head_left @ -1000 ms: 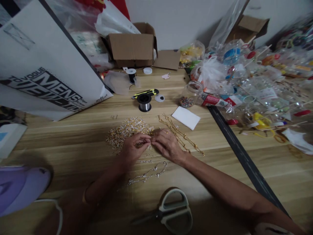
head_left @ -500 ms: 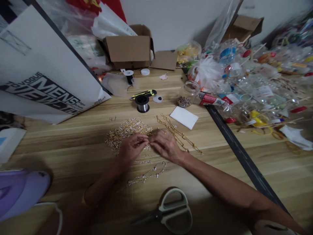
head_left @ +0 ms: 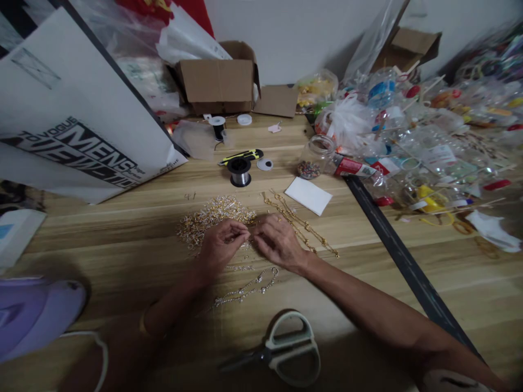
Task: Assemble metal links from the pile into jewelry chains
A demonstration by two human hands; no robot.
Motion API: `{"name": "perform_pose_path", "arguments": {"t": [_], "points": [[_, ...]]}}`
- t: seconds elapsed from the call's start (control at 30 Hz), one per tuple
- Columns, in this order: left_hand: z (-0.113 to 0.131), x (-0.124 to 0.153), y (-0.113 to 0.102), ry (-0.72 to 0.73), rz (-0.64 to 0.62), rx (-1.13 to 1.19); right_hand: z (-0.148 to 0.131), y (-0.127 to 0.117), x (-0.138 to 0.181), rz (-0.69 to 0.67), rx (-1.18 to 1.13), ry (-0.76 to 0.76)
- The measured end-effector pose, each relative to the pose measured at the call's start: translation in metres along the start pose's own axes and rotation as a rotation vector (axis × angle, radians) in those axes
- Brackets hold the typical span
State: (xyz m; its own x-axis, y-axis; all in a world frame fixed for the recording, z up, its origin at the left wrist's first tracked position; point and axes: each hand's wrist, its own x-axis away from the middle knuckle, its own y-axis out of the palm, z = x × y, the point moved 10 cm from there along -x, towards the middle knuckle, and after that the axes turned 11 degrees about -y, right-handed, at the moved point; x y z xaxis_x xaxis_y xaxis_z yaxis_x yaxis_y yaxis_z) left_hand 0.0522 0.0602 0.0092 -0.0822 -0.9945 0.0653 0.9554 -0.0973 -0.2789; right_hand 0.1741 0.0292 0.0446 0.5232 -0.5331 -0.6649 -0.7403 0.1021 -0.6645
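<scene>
Pinched together at the tips on the left hand [head_left: 220, 243], too small to make out anything between; bent inward on the right hand [head_left: 278, 243] just beside, impossible to say whether apart or clamped. Directly beyond the left fingers and partly hidden by them, a heap of tiny gold and silver pieces [head_left: 212, 213] on the table [head_left: 171, 188]. Right of the right fingers, gold chains [head_left: 305, 225], then a white card [head_left: 308, 196], then a jar of beads [head_left: 310, 169]. Straight ahead, well apart from the fingers, a wire spool [head_left: 240, 175] just beside a yellow-and-black knife [head_left: 251, 155]. On the near side of the fingers, a silver chain [head_left: 241, 297]; nearer still, large scissors [head_left: 291, 345]. Far right of the fingers, clear plastic bottles [head_left: 441, 155], piled up; far left, a printed white package [head_left: 61, 92].
</scene>
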Motion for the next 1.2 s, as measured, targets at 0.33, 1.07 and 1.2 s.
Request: {"name": "perform_pose_path", "arguments": {"t": [0.33, 1.07, 1.2], "points": [[0.006, 0.000, -0.001, 0.000, -0.028, 0.058, 0.003, -0.007, -0.001, 0.061, -0.118, 0.074], [0.013, 0.005, 0.006, 0.073, -0.090, -0.033, -0.012, 0.013, -0.001, -0.241, 0.106, 0.053], [0.020, 0.011, 0.014, 0.152, -0.137, -0.108, -0.029, 0.003, 0.007, -0.314, 0.316, -0.062]]}}
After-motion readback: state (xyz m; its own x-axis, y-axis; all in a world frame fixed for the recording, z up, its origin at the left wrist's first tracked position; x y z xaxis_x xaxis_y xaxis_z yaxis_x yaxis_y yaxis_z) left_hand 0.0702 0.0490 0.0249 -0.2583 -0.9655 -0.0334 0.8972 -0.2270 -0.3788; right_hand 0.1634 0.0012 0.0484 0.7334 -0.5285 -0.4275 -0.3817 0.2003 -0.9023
